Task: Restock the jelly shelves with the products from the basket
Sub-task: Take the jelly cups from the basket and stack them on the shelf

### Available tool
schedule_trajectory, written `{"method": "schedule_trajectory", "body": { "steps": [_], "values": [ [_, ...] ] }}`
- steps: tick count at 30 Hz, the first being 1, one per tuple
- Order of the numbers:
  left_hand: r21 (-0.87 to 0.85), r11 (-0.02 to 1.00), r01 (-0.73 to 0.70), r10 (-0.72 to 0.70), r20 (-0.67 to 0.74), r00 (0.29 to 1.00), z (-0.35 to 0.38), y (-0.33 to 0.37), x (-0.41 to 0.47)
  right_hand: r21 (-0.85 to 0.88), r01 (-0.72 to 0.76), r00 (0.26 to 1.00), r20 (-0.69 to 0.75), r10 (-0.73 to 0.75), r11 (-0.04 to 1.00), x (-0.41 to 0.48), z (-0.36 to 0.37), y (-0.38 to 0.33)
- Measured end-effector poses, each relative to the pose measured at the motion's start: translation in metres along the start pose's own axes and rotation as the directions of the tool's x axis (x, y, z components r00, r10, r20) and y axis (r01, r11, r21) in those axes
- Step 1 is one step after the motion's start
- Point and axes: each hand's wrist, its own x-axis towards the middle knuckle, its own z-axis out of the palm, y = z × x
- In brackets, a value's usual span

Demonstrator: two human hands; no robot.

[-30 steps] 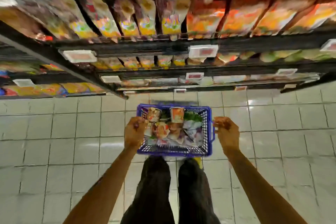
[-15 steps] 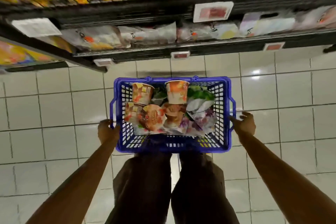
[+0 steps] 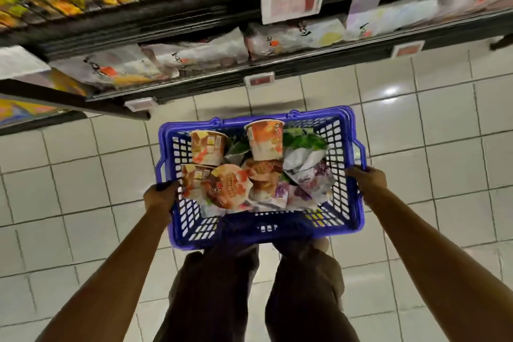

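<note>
Gripping the left rim, the left hand (image 3: 160, 195) is closed on the blue basket (image 3: 266, 232), and the right hand (image 3: 367, 181) is closed on the right rim beside the folded handle. Between them the basket appears to hang just above the tiled floor (image 3: 69, 175), in front of the person's legs, though the blur makes it hard to say whether its base already touches the tiles.

Inside, the jelly cups (image 3: 265, 141) stand or lean at the far and left parts of the load, one tipped on its side with its lid facing up, while pale pouches (image 3: 308, 172) with purple and green print are heaped toward the right wall. Nothing has left the basket yet, so restocking proper is not yet begun.

Beyond the far rim, the lowest shelf (image 3: 249, 65) carries flat white packs, with a price tag (image 3: 291, 3) on the tier above and yellow bags higher up.

The risk is tilt: the cups are loosely stacked, and an uneven lift or set-down would likely roll them over the rim. A one-sided release could also swing the basket into the shelf edge.
</note>
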Motion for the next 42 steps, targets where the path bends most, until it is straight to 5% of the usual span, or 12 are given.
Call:
{"method": "schedule_trajectory", "body": {
  "steps": [12, 22, 34, 42],
  "values": [
    [0.306, 0.860, -0.408, 0.371, 0.173, 0.912, -0.087, 0.075, -0.216, 0.376, -0.140, 0.957, -0.186, 0.222, 0.916, -0.192, -0.196, 0.025],
    [0.341, 0.492, -0.801, 0.698, 0.396, 0.597, -0.129, 0.148, -0.472, 0.702, -0.044, 0.854, -0.342, 0.391, 0.711, -0.373, -0.391, 0.080],
    [0.298, 0.118, -0.947, 0.803, 0.533, 0.268, -0.032, 0.162, -0.675, 0.891, 0.073, 0.744, -0.348, 0.570, 0.448, -0.428, -0.515, 0.168],
    [0.291, 0.057, -0.955, 0.748, 0.621, 0.233, 0.090, 0.186, -0.754, 0.913, 0.087, 0.708, -0.338, 0.619, 0.399, -0.375, -0.592, 0.159]
  ]
}}
